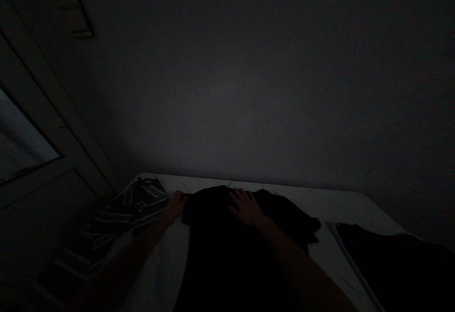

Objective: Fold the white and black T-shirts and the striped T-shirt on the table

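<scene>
The largest thing in the dim room is a plain grey, finely textured wall (245, 89), rising behind everything. At the left stands a pale panelled door (39, 198), with a lighter glazed pane (21, 136) set in it. Against the foot of the wall lies a white worktop (341, 203) with faint, marble-like veining, its far edge running along the wall.

On the middle of the worktop is a plain black short-sleeved cloth shirt (220, 250), spread out with its shoulder end toward the wall and its body toward the wearer of the camera. Its right-hand sleeve is rumpled at the end. To its left is a dark cloth garment with pale stripes (117, 222), loosely heaped; to its right, apart from it, lies a black cloth piece with a whitish border (398, 264), partly out of view.

The right hand (247, 207) rests on the upper part of the shirt, its grip released, palm down with the fingers spread. The left hand (177, 205) is at the edge of the left-hand sleeve, fingertips touching it; whether its grip pinches the cloth, I cannot tell. Smallest is a pale rectangular panel (76, 19) high on the wall, near the door.
</scene>
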